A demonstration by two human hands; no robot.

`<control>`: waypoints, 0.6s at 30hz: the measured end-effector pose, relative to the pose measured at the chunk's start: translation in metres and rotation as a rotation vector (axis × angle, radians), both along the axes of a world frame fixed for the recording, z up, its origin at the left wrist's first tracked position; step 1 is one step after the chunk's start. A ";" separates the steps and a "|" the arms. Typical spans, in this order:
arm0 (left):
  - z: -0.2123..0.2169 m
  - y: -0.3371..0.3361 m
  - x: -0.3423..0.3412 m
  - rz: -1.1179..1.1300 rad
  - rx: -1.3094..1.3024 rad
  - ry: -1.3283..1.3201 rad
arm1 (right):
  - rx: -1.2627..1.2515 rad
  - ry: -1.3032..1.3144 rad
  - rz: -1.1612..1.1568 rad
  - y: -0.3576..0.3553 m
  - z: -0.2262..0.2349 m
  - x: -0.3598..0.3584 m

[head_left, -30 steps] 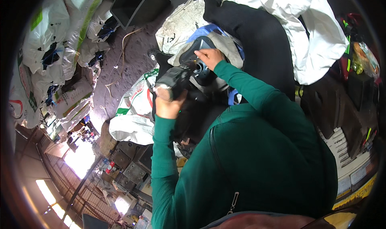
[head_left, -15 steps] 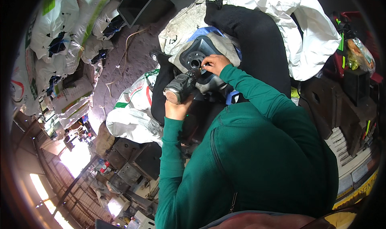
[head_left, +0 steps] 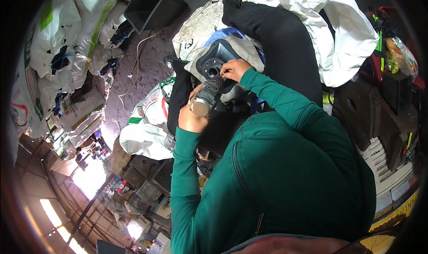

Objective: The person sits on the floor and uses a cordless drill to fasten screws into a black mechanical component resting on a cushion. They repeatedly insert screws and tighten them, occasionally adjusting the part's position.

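Between my legs lies a dark grey plastic part [head_left: 221, 49], with a round hub and a hole in its middle. My left hand [head_left: 191, 120] is wrapped round a grey power drill [head_left: 209, 92], its chuck end pointing at the hub. At the hub's right edge, my right hand [head_left: 236, 70] pinches its fingertips together, close to the drill's tip. Whatever sits between those fingertips is too small to make out. A pale cloth [head_left: 191, 35] and white sacking spread under and around the part.
Stuffed white sacks [head_left: 55, 35] are piled at the far left, near a dark square tub [head_left: 149, 8]. A cord [head_left: 139, 49] runs along the floor. Dark blocky parts [head_left: 361, 111] and a red crate [head_left: 388, 15] stand on the right. White sheeting [head_left: 343, 40] lies beyond my right leg.
The drill has turned more upright, its back end swinging right, and my left hand now shows more on its left side. My right hand stays at the hub, shifted slightly left.
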State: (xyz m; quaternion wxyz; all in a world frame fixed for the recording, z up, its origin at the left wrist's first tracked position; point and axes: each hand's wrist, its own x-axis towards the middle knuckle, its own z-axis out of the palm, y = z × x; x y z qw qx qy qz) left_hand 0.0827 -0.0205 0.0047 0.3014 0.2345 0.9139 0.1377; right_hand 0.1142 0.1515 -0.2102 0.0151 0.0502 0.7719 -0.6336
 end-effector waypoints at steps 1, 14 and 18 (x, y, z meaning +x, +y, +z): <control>0.002 0.001 -0.006 -0.014 -0.011 -0.026 | 0.009 -0.013 0.000 0.000 0.000 -0.001; -0.001 0.009 -0.011 0.134 -0.052 -0.079 | -0.232 -0.475 -0.225 0.002 0.003 -0.024; -0.001 0.023 -0.013 0.125 -0.015 -0.053 | -0.265 -0.471 -0.213 -0.008 -0.002 -0.035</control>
